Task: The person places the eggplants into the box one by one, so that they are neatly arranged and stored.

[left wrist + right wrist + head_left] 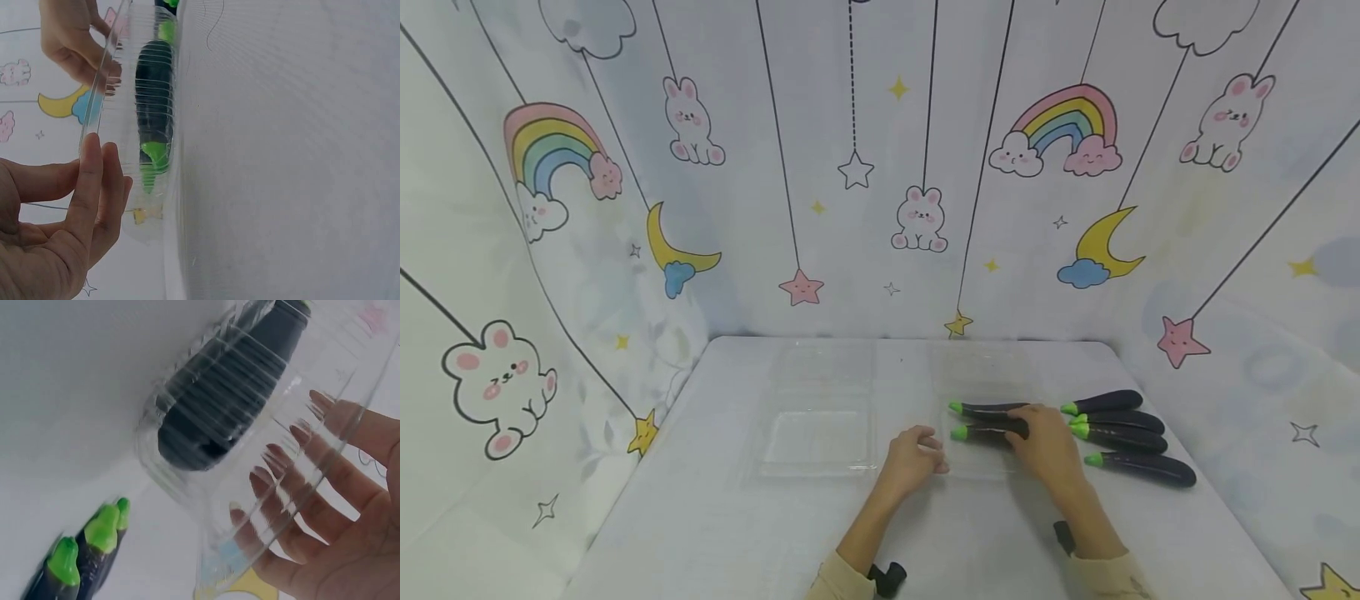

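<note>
1. Key relation: four loose eggplants (1118, 437) lie on the surface (760, 533) to the right of the right hand (1045, 443). The right hand is the nearer one; the left hand (913, 461) is well apart from them, across the right-hand clear container (992, 468).
2. Long axis: the loose eggplants lie roughly crosswise to the person. Their green stem ends face left, toward the right hand; their dark blunt ends point right. The two in the middle lie close together.
3. Container load: two eggplants (988, 432) lie side by side in the right-hand clear container, also crosswise, stem ends toward the left hand.
4. Right hand, state and pose: released, holding nothing. It stands over the blunt ends of the two contained eggplants; the right wrist view shows its fingers extended and spread behind the clear wall, apart from the eggplants.
5. Left hand, state and pose: thumb and index finger pinch the container rim at its left side; the other fingers bend beside it.
6. Adjacent item: a left-hand clear container (820, 473) stands to the left of the left hand.
</note>
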Available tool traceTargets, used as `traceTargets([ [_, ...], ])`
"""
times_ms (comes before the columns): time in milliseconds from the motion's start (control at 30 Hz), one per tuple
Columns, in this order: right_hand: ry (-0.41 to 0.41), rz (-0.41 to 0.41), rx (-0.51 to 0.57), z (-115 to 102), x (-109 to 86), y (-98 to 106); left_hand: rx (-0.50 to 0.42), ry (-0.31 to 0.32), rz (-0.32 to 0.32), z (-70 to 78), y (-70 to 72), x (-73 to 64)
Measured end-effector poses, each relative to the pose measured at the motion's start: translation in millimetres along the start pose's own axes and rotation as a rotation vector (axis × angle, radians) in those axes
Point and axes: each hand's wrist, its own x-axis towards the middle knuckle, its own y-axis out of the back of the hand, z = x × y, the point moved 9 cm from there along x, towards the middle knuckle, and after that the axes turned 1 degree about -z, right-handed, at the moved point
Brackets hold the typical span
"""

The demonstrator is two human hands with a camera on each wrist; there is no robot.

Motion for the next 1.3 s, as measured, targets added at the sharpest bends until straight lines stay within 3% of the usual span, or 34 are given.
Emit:
traceTargets([
  [200,0.048,0.103,-0.007,5,-4.8,18,0.003,0.014,-0.002,-1.3,0.8,0.0],
  [400,0.011,0.173,0.012,15,-14.8,39,-0.016,0.009,-0.013,-0.5,-0.5,-0.2],
  [733,-0.07,0.169,-0.031,45,-26.5,53,0.024,0.011,-0.015,2.4,-0.2,-2.0],
  [1000,-0.14,0.118,-0.073,76,-39.5,59,0.015,0.003,-0.013,1.7,-0.1,-1.7],
  [1300,-0.165,0.073,-0.088,106,-47.6,63,0.013,0.003,-0.014,2.5,-0.6,-2.4],
])
